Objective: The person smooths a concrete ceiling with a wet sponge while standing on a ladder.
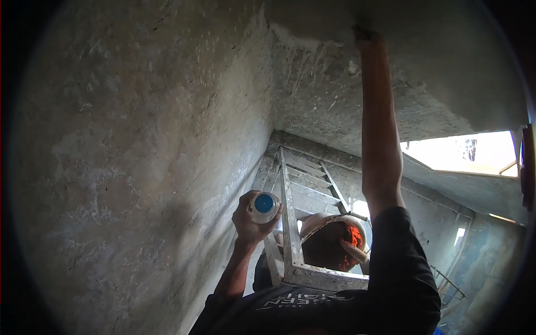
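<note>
My left hand [245,221] is wrapped around a clear plastic bottle [271,215] with a blue cap [264,202], held beside the ladder's upper end. Raised far overhead, my right hand [367,37] is at the rough grey plastered surface [329,72], where a smoother, darker area begins. Shadow hides its fingers, and I cannot tell what they hold. Below, a bucket [322,221] with orange showing on its inner wall sits by the ladder. A tan, handle-like piece [355,251] sticks out in its opening.
A stained ladder [290,223] stands directly in front of my chest, its rungs [310,192] receding downward. The rough wall [134,139] fills the left side. Bright light enters through an opening [469,152] at the right. Thin bars [449,283] stand low at the right.
</note>
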The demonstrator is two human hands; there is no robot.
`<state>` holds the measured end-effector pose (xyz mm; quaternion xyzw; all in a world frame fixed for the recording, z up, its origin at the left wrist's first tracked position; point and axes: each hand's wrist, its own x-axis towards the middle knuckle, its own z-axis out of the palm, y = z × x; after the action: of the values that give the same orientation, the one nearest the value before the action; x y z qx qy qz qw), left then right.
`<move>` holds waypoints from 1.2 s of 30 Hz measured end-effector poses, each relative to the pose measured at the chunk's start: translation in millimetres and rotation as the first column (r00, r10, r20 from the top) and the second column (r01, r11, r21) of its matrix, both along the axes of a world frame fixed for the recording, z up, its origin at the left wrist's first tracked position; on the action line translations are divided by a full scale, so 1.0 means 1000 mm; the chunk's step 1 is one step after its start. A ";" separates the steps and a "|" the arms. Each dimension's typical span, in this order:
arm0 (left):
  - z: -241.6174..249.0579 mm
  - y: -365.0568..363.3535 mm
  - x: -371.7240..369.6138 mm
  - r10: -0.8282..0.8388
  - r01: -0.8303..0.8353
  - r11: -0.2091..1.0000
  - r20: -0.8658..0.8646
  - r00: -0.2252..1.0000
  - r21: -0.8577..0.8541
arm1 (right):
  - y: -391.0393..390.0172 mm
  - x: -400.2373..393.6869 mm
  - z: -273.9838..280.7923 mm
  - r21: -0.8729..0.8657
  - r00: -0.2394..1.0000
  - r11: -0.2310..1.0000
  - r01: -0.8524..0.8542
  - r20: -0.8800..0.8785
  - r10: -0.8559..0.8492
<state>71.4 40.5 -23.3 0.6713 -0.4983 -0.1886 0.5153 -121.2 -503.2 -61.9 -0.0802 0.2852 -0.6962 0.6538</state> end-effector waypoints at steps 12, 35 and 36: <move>0.001 -0.005 -0.002 -0.029 0.028 1.000 -0.032 0.999 -0.005 | 0.013 0.050 0.006 -0.064 1.000 0.998 0.019 0.022 -0.017; -0.005 0.003 0.006 0.024 -0.025 1.000 0.039 0.999 0.018 | 0.065 0.053 0.025 -0.093 0.996 0.993 -0.068 0.059 0.074; -0.006 0.004 0.006 0.026 -0.027 0.999 0.032 0.999 0.028 | 0.077 0.060 0.026 -0.096 0.995 0.993 -0.071 0.061 0.077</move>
<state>77.3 44.4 -28.9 0.6879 -0.4948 -0.1782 0.5003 -61.4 -426.7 -36.1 -0.0990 0.2278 -0.6863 0.6836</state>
